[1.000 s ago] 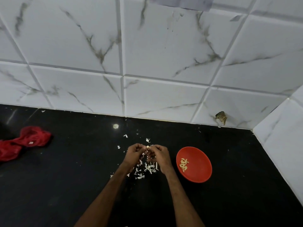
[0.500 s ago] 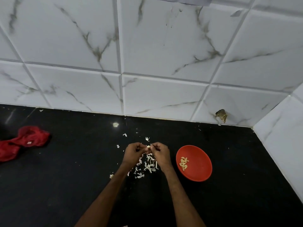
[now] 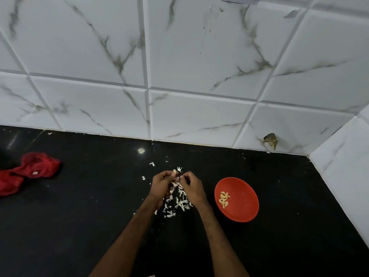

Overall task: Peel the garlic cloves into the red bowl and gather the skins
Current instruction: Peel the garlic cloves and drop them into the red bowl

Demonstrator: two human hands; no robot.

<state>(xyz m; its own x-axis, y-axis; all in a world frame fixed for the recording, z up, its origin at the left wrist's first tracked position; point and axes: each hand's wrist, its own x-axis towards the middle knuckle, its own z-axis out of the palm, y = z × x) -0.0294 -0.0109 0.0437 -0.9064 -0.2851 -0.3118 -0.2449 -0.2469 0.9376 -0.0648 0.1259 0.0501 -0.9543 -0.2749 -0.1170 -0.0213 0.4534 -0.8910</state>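
Garlic clove: one small pale garlic clove (image 3: 175,171) is raised just above the counter, over the far edge of the peelings, left of the bowl

Left hand: the left hand (image 3: 162,184) pinches the clove at its curled fingertips; the clove's tip pokes out above them

Right hand: the right hand (image 3: 192,187) is curled, its fingertips meeting the left hand's beside the clove; whether they grip skin or anything at all is too small to tell

Skins: loose white skins (image 3: 178,204) lie scattered under and between the wrists; a few flecks lie farther out towards the wall

Red bowl: a shallow red bowl (image 3: 242,208) sits just right of the right hand; a small cluster of peeled cloves (image 3: 224,197) lies in it

Step in hand: probably stripping this clove

Doing it well: hold the clove firmly; peel over the existing pile so the shreds land together; drop the bare clove into the bowl without trailing skin; the stray flecks will need sweeping in when gathering

Surroundings: black countertop (image 3: 89,226); crumpled red cloth (image 3: 32,170) far left; white marbled wall tiles (image 3: 199,56) behind
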